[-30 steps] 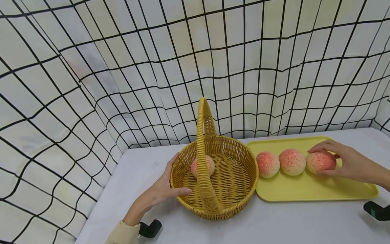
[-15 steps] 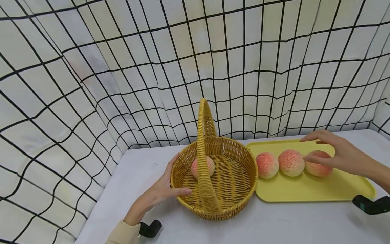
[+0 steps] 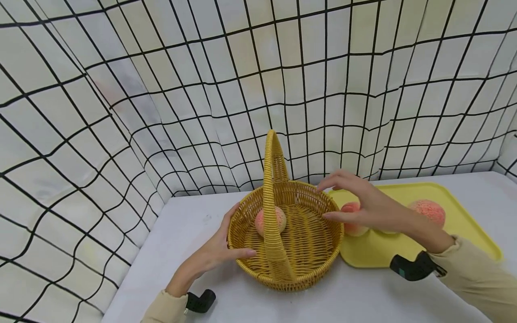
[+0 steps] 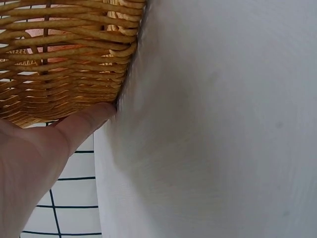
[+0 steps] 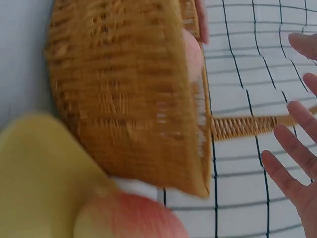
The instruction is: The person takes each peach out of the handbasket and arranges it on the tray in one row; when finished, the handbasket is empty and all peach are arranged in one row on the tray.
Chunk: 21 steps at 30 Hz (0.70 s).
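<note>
A yellow wicker basket (image 3: pixel 299 284) with a tall arched handle (image 3: pixel 268 206) stands on the table. My left hand (image 3: pixel 210 249) holds its left side, thumb over the rim and fingers along the outer wall; in the left wrist view a finger (image 4: pixel 84 126) lies low against the weave. Inside, at the left, is one pink peach (image 3: pixel 259 222), partly behind the handle. My right hand (image 3: pixel 363 199) hovers over the basket's right rim, fingers spread and holding nothing. Beneath it are the left peach (image 3: pixel 355 228) and the mostly hidden middle one; the right peach (image 3: pixel 430 211) shows past the wrist.
The peaches lie on a yellow tray (image 3: pixel 424 188) close against the basket's right side. White cloth covers the table (image 3: pixel 323 305). Walls with a black grid net (image 3: pixel 307 103) rise behind and at the left.
My right hand has let go of the rightmost peach, lifted, and moved left over the tray to the basket's right rim. My left hand has stayed on the basket.
</note>
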Each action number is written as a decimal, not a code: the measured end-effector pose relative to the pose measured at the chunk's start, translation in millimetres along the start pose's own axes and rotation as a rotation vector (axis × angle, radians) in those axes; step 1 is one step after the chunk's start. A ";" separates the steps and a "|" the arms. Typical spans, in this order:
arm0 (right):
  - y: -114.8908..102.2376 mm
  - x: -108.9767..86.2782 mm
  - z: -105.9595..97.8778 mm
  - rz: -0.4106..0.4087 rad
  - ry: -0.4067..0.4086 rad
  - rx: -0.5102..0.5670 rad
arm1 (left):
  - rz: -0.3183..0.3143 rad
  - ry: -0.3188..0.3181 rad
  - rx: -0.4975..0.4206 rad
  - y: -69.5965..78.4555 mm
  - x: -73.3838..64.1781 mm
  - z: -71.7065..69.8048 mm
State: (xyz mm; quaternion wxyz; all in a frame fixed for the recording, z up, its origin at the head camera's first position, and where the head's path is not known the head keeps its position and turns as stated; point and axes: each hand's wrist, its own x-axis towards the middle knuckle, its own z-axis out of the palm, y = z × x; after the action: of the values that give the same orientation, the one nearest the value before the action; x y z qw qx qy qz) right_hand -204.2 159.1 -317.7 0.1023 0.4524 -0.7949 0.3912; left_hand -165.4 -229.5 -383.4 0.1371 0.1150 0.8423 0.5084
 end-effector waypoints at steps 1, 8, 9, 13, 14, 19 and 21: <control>-0.9 3.9 6.5 -0.001 -0.008 0.017 | 0.000 0.001 0.000 0.1 -0.6 -0.6; -11.7 22.9 53.9 0.011 -0.039 0.102 | 0.001 -0.002 -0.003 -0.2 -0.9 -0.9; -13.1 25.1 60.2 0.012 -0.042 0.108 | 0.001 -0.004 -0.003 -0.4 -0.7 -0.7; -17.0 35.9 79.5 0.005 -0.063 0.095 | -0.001 -0.007 0.000 -0.3 0.0 -0.3; -17.7 38.7 81.7 0.003 -0.071 0.090 | -0.003 -0.007 -0.001 -0.1 0.0 -0.4; -24.7 55.2 75.4 -0.001 -0.125 0.012 | -0.010 -0.011 -0.006 0.7 0.2 -0.5; -27.5 62.9 68.8 -0.001 -0.154 -0.014 | -0.010 -0.013 -0.007 0.8 0.2 -0.5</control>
State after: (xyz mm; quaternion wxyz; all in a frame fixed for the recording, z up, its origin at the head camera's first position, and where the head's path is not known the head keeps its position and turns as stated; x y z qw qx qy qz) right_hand -204.8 61.9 -316.9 0.0440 0.4808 -0.8030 0.3495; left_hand -165.8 -229.5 -382.5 0.1458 0.1135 0.8401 0.5099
